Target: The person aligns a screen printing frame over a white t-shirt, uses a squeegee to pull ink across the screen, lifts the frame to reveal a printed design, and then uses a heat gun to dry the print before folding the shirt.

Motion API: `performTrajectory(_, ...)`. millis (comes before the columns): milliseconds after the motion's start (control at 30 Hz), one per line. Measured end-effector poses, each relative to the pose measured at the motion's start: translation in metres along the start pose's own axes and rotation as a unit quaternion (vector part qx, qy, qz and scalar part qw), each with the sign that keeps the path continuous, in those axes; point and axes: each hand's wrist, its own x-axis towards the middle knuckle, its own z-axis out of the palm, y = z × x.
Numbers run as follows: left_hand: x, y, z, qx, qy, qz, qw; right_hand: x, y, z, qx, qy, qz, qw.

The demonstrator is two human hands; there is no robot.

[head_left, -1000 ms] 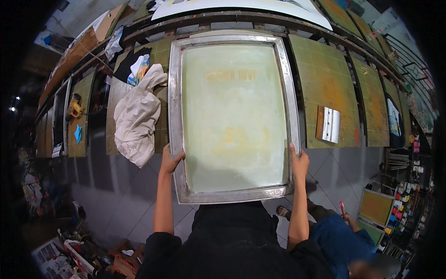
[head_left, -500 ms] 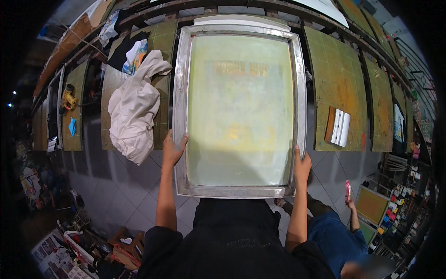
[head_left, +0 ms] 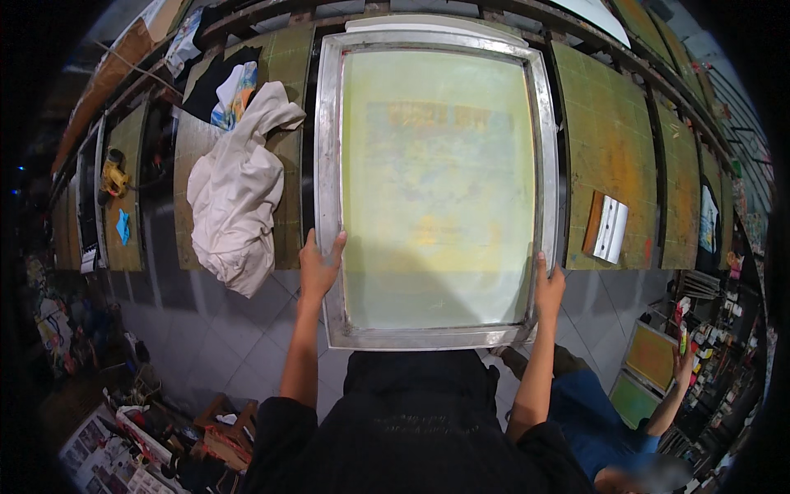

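A large rectangular printing screen (head_left: 436,185) with a dull silver metal frame and pale yellow-green mesh lies flat over the green bench (head_left: 609,140). Faint orange staining shows across its middle. Its near edge overhangs the bench's front.

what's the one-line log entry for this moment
left hand: grips screen frame left rail | right hand: grips right rail | white cloth: left of frame

1 head-worn fisheye view looks steeply down from just above the person's chest, close over the metal-framed screen (head_left: 436,189) held at arm's length, facing a row of green tables (head_left: 609,148) whose edges bend toward the rim.
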Motion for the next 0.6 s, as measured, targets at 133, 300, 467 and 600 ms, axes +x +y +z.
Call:
performTrajectory(133,0.006,0.005,0.008,0.022,0.023,0.017,0.999,0.020,0.012,0.003,-0.021,0.010,0.003,1.000)
performTrajectory(300,0.012,-0.006,0.012,0.027,0.029,0.027,0.999,0.020,0.012,0.004,-0.001,0.005,-0.007,1.000)
performTrajectory(467,0.012,0.010,0.004,-0.003,0.002,0.015,1.000,0.019,0.008,0.003,0.006,-0.008,0.005,1.000)
performTrajectory(600,0.022,0.005,0.004,0.065,0.029,0.025,0.997,0.017,-0.003,0.002,0.037,-0.031,0.016,0.999)
